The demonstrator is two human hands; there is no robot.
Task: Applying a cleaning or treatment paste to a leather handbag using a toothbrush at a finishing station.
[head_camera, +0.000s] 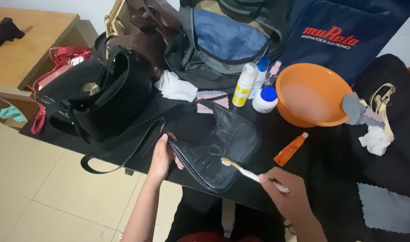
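right hand (288, 195) holds toothbrush (250, 172) over black bag (218, 148).

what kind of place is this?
Probably a home or small workshop table set up for cleaning bags: several handbags piled on a dark table, an orange basin, cleaner bottles, and a toothbrush on a black bag.

Head camera, steep downward, close over black table (276, 134); tilt seemingly slight.

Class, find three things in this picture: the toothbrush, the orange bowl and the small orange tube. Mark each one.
toothbrush (252, 174), head view, on the middle of its pale handle.
orange bowl (310, 68), head view, on its far rim.
orange tube (289, 151), head view, on the middle of its body.
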